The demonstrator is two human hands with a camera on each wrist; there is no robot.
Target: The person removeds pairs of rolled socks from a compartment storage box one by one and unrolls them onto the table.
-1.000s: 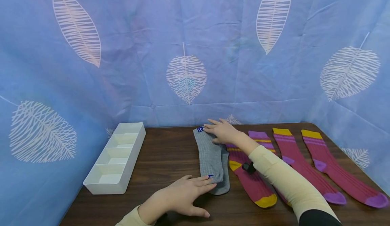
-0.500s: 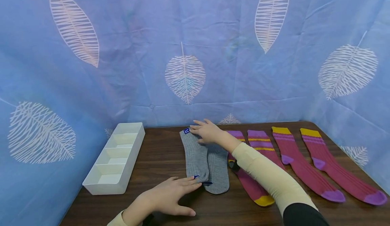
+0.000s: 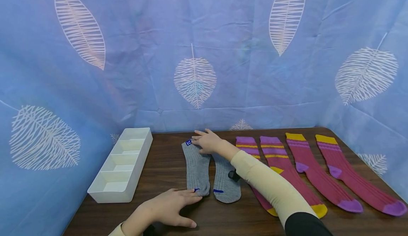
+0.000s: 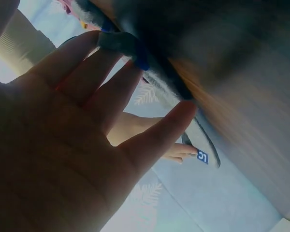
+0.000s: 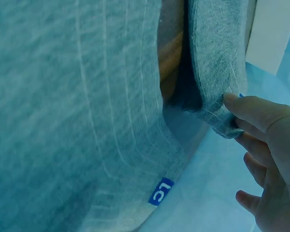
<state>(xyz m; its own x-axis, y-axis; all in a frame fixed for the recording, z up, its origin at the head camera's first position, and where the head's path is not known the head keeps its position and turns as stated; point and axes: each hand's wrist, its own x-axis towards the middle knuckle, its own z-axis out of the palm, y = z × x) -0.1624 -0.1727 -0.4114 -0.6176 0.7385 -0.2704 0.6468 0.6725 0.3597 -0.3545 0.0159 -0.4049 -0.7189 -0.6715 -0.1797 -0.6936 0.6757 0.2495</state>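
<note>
Two grey ribbed ankle socks lie side by side on the dark wooden table. My right hand [image 3: 208, 142] pinches the cuff of the left grey sock [image 3: 196, 168] between thumb and finger, beside its blue LC tag; the right wrist view shows this pinch on the cuff [image 5: 220, 113]. At that sock's toe end, my left hand [image 3: 170, 206] has its fingers straight, fingertips at the fabric and thumb held apart. Under my right forearm, the other grey sock [image 3: 221, 179] is partly hidden. Its LC tag [image 5: 161, 191] shows in the right wrist view.
A white organizer box [image 3: 137, 172] with several compartments stands on the left of the table [image 3: 165, 158]. Toward the right lie several long maroon socks [image 3: 360, 183] with purple and yellow parts, some behind my right sleeve [image 3: 267, 179]. A blue leaf-print cloth [image 3: 143, 69] hangs behind.
Both hands have moved left with one grey sock, sliding it off the other. The two grey socks, overlapping before, now lie with a narrow gap between them.
</note>
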